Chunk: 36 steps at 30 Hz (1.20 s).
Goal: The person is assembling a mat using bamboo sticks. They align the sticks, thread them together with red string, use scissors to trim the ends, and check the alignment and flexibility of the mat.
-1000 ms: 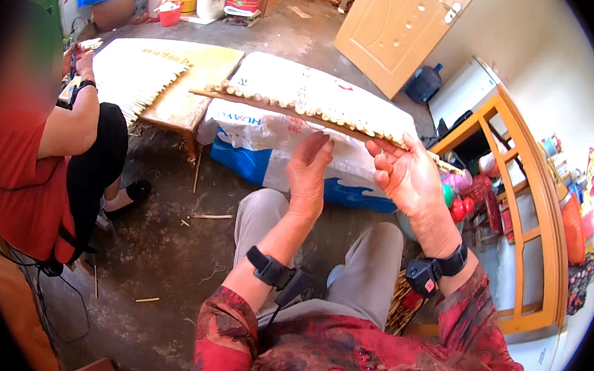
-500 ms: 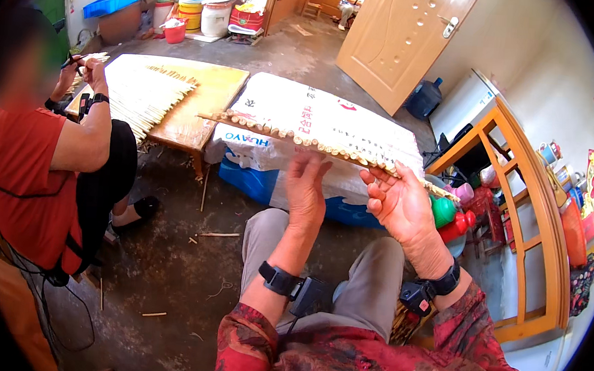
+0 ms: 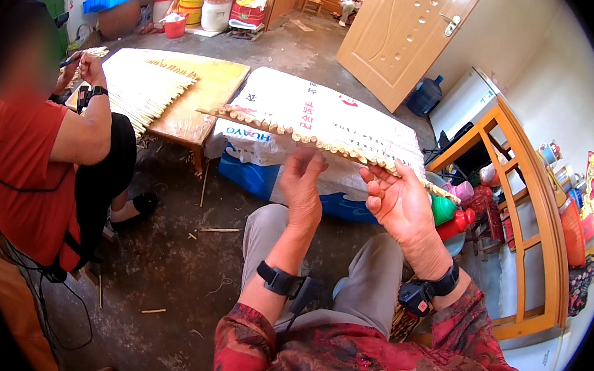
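A long narrow strip of wood or cane (image 3: pixel 292 133), set with a row of pale round pieces, stretches before me over a table (image 3: pixel 347 106) covered in white printed sheeting. Its right part is in my right hand (image 3: pixel 399 199), fingers curled and fingertips on its underside. My left hand (image 3: pixel 302 186) is just below the strip's middle with thumb and fingers drawn together; I cannot make out what, if anything, is between them. A blue printed covering (image 3: pixel 246 175) hangs below the sheeting.
At my left a co-worker in red (image 3: pixel 25 180) holds pale sticks beside a wooden table (image 3: pixel 218 80) with a spread of sticks (image 3: pixel 148 92). Right are a wooden frame (image 3: pixel 532 271), colourful plastic items (image 3: pixel 442 208) and a fridge (image 3: pixel 465 101). Buckets (image 3: pixel 216 13), a door (image 3: pixel 396 48) and stray sticks (image 3: pixel 218 229) also show.
Over the last second the scene has shifted downward in view. The strip, held by my right hand, sits lower and slopes slightly more. My left hand has dropped a little with it, fingers still drawn together.
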Available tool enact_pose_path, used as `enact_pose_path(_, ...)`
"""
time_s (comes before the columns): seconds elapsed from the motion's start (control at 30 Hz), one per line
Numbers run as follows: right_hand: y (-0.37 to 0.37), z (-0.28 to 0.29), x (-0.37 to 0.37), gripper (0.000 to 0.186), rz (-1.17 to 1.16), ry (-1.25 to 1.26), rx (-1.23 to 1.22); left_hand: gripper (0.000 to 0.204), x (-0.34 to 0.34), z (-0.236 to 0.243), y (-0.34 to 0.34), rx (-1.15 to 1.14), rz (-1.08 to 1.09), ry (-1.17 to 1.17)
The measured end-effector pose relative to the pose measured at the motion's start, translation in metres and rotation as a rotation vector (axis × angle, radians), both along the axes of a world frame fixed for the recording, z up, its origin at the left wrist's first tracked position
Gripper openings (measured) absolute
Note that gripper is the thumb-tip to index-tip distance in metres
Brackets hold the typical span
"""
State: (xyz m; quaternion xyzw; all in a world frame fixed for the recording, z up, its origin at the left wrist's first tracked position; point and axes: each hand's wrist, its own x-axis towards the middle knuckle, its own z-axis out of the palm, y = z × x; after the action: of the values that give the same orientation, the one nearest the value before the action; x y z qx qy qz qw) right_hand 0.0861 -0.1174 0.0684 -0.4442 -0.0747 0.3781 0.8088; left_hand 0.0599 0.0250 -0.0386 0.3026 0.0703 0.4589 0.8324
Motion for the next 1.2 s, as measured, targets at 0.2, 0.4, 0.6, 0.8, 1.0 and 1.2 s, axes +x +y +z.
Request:
enact_pose_path(0.2,0.000,-0.002,-0.002,0.045,0.011,0.005,0.010,0.013,0.005,-0.002,0.002,-0.109,-0.073,-0.092)
enact_pose_path(0.4,-0.002,-0.004,-0.005,0.044,-0.022,-0.009,-0.018,0.021,0.001,-0.023,0.013,0.044,-0.182,-0.082)
enact_pose_path(0.6,-0.003,-0.004,-0.008,0.041,-0.099,-0.020,-0.062,0.031,-0.006,-0.039,0.030,0.337,-0.284,0.104)
enact_pose_path(0.8,-0.021,-0.019,-0.006,0.037,-0.101,0.000,-0.065,0.022,-0.040,-0.036,0.047,1.095,-0.358,0.482)
enact_pose_path(1.0,-0.016,-0.020,-0.009,0.036,-0.098,0.025,-0.009,0.018,-0.050,-0.041,0.021,0.761,-0.271,0.267)
enact_pose_path(1.2,-0.012,-0.018,-0.018,0.035,-0.189,0.110,-0.016,0.020,-0.034,-0.044,-0.002,0.343,-0.084,0.034)
